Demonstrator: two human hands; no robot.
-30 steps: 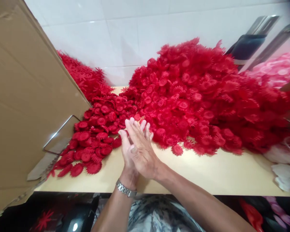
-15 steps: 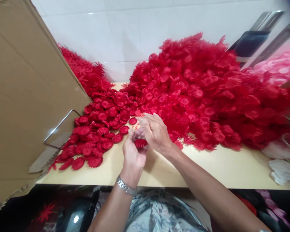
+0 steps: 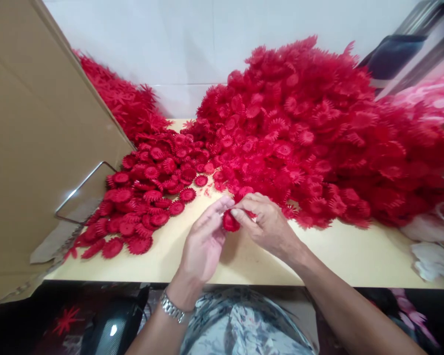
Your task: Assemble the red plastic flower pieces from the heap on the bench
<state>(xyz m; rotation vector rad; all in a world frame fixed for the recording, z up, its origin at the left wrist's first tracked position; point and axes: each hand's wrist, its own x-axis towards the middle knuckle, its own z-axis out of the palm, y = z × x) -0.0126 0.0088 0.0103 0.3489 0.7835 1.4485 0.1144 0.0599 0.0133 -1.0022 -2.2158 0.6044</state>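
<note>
A small red flower piece (image 3: 230,222) with a round cupped shape is held between my two hands over the front of the table. The fingers of my left hand (image 3: 205,239) are bent around its left side, the palm turned toward it. My right hand (image 3: 268,224) pinches it from the right with thumb and fingers, and a bit of red shows between them. Fingertips of both hands meet at its upper edge, partly hiding it. To the left lies a pile of cupped red flower pieces (image 3: 151,197). A larger heap of flatter red flower pieces (image 3: 281,133) rises behind my right hand.
A cardboard box (image 3: 52,123) with a metal wire handle (image 3: 81,190) stands at left. Red star-shaped pieces (image 3: 114,96) lie beside it near the wall. Pink pieces (image 3: 434,96) and a crumpled white cloth (image 3: 434,261) are at right. The table's front edge (image 3: 259,284) runs before me.
Both hands have moved slightly, the right hand shifting right and down, away from the small scraps. The red piece has come up from the left palm to the fingertips, between both hands.
</note>
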